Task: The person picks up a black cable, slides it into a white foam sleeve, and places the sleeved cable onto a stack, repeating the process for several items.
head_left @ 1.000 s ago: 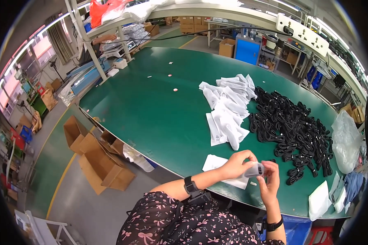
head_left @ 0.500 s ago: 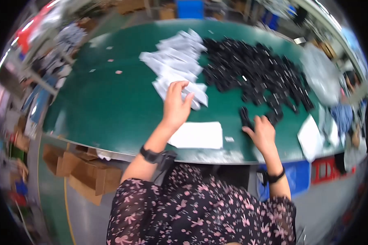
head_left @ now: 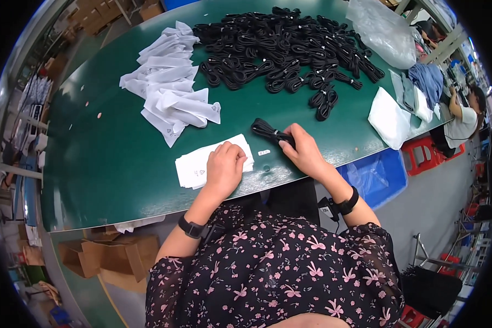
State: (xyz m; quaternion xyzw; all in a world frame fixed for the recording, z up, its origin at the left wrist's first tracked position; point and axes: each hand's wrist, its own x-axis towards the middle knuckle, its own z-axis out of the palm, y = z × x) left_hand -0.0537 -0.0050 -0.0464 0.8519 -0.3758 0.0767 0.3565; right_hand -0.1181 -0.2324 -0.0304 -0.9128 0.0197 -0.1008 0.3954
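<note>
My right hand (head_left: 306, 153) grips one end of a bundled black cable (head_left: 268, 130), holding it just over the green table. Thumb and fingers of my left hand (head_left: 225, 167) are drawn together at the right part of a stack of flat white bags (head_left: 192, 168); they seem to pinch the top bag, though the fingertips are partly hidden. A small white label (head_left: 264, 152) lies between the two hands. Beyond my left hand, filled white bags (head_left: 169, 90) overlap in a row. A large heap of bundled black cables (head_left: 279, 46) spreads across the far side.
The green table (head_left: 104, 158) has its near edge at my body. A clear plastic bag (head_left: 385, 33) and white packaging (head_left: 389, 117) lie to the right. Below are a blue bin (head_left: 374, 177) and cardboard boxes (head_left: 115, 259). Another person (head_left: 464, 117) sits at far right.
My left hand has come back from the filled bags onto the white stack. My right hand has brought a cable bundle leftward from near the heap. The view has shifted.
</note>
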